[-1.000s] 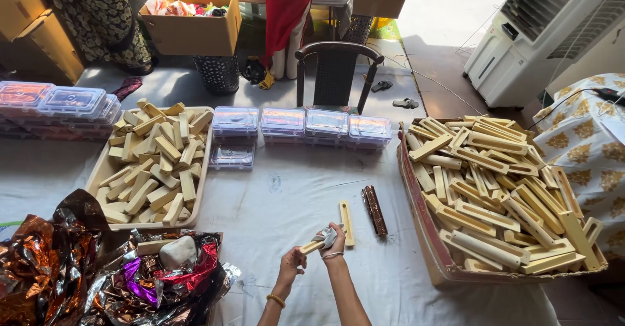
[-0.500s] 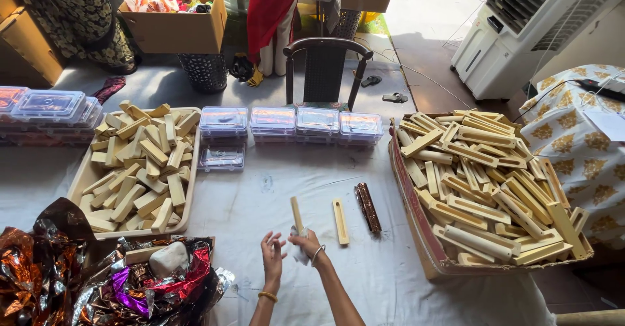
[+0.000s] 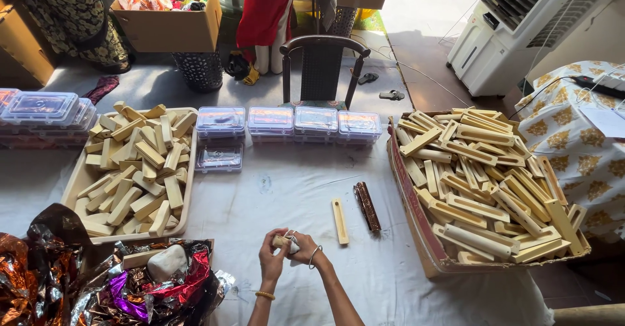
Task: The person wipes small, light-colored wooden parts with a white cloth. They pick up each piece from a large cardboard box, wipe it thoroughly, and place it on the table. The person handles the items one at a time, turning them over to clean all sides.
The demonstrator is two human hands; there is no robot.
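My left hand (image 3: 272, 257) and my right hand (image 3: 305, 250) meet over the white tablecloth near its front edge. Together they close around a small pale wooden piece (image 3: 281, 240) with something white between the fingers. A bangle circles each wrist. A narrow pale wooden holder (image 3: 340, 221) lies flat on the cloth just right of my hands. Beside it lies a dark brown foil-wrapped stick (image 3: 368, 206).
A tray of pale wooden blocks (image 3: 133, 166) sits at left, a cardboard box of long wooden holders (image 3: 485, 186) at right. Clear plastic boxes (image 3: 290, 121) line the far edge. Crumpled shiny foil (image 3: 137, 287) fills the near left. A chair (image 3: 320, 69) and an air cooler (image 3: 521, 26) stand beyond.
The wooden piece stood upright in my hands before; now both hands have closed around it, close together. The view has shifted slightly.
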